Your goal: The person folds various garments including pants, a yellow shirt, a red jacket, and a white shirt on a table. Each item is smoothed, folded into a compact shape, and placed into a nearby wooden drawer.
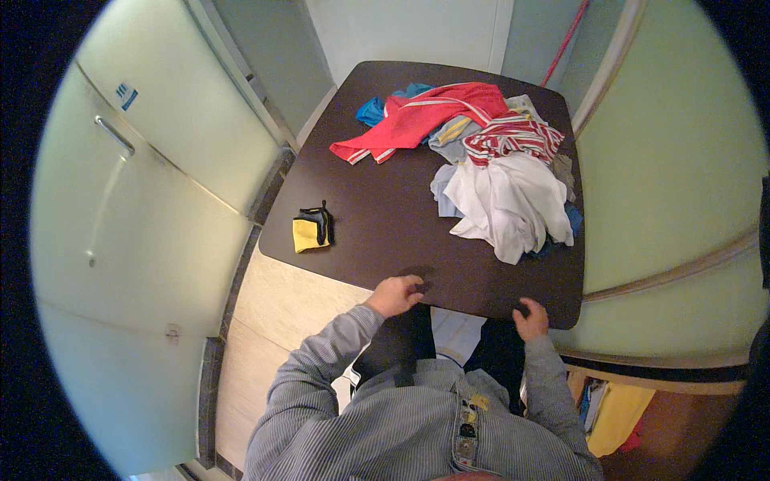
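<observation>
My left hand [395,294] is at the near edge of a dark brown table [373,222], its fingers loosely curled and nothing in them. Farther right along the same edge is my right hand [532,320], also holding nothing, with its thumb and fingers apart. Ahead of the right hand lies a crumpled white garment [505,198]. A folded yellow cloth with black edging and a loop [310,231] rests near the table's left corner.
Behind the white garment are a red-and-white striped garment [514,139], a grey garment with yellow stripes [457,132], and a red garment with white piping [430,117] over blue cloth [370,112]. Frosted glass panels [144,240] flank the table. Low on the right hangs yellow fabric [619,421].
</observation>
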